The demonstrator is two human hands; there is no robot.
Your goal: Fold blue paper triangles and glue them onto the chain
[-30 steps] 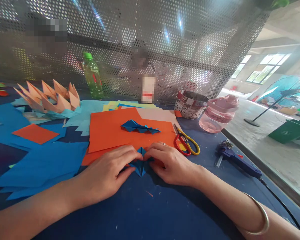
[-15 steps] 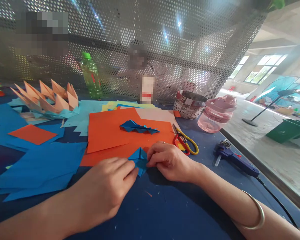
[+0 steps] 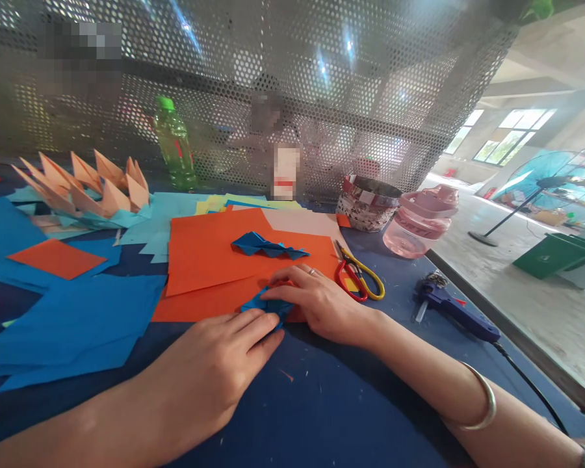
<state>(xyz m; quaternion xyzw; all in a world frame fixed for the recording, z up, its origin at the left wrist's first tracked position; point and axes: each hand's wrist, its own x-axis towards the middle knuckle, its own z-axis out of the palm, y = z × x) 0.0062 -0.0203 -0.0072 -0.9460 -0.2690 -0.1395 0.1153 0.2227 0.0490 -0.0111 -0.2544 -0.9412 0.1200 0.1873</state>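
Both hands are at a small folded piece of blue paper (image 3: pixel 279 311) at the front edge of the orange sheets. My left hand (image 3: pixel 236 341) is closed on its near left side, fingers pressed together. From the right, my right hand (image 3: pixel 316 299) reaches over the piece with fingers extended, the fingertips on its far edge. Much of the piece is hidden under the fingers. Just beyond lies another folded blue paper strip (image 3: pixel 270 246) on the orange paper (image 3: pixel 209 253). Scissors (image 3: pixel 358 273) with red and yellow handles lie right of my right hand.
Blue sheets (image 3: pixel 88 325) and an orange-pointed paper piece (image 3: pixel 88 188) lie left. A green bottle (image 3: pixel 175 143) stands behind. At right are a patterned pot (image 3: pixel 368 201), a pink bottle (image 3: pixel 419 221) and a corded glue gun (image 3: pixel 458 312). A perforated metal screen (image 3: pixel 312 84) rises behind the table.
My right hand has moved from pinching the paper's right side to lying over its top, fingers stretched. My left hand has shifted slightly right over the paper.
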